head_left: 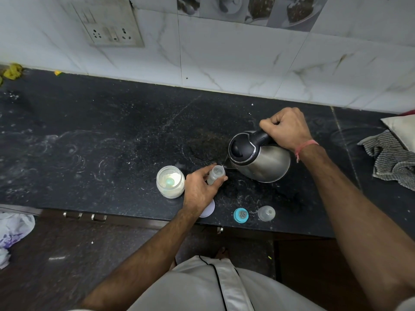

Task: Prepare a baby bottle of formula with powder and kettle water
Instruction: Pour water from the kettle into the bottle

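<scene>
Black stone counter (pixel 134 122) is stretching under a marble-tiled wall (pixel 224 59), a socket plate (pixel 110 23) sitting high on the left. Over at the left of the action, an open jar (pixel 170 182) of white powder is standing with a teal scoop (pixel 170 181) lying in it. Just beside it, the left hand (pixel 198 189) is wrapping round the small clear bottle (pixel 215 175), holding it upright on the counter, mouth open. A white lid (pixel 208 209) is peeking out under that wrist. Near the front edge, the teal ring (pixel 241 215) and clear cap (pixel 266 213) are lying side by side. Above them, the right hand (pixel 285 129) is clenching the black handle of the steel kettle (pixel 260 157), which is tipping leftward, a thin stream running from its spout into the bottle. Far right, a striped cloth (pixel 390 158) is lying crumpled.
</scene>
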